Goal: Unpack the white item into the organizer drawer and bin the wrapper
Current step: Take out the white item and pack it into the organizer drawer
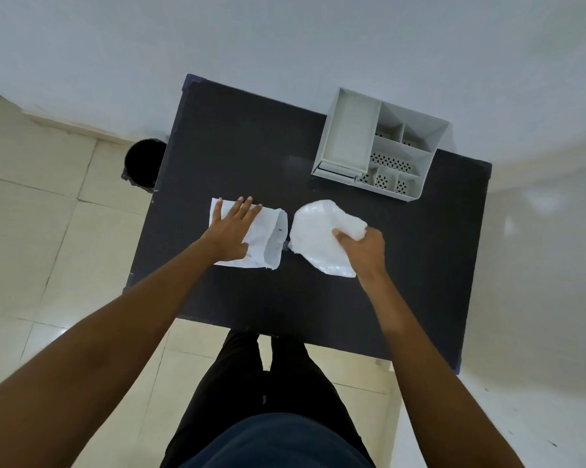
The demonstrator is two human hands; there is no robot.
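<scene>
The left hand [232, 228] lies flat, fingers spread, on the wrapper [268, 243]; the right hand [362, 246] beside it grips the white item [318, 234].

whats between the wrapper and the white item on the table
Nothing: only a narrow strip of bare dark table separates the wrapper under the left hand from the white item, head view.

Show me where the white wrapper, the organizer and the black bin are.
white wrapper [274, 236]: head view, its open end.
organizer [347, 136]: head view, floor of its large compartment.
black bin [143, 162]: head view, its dark inside.
</scene>
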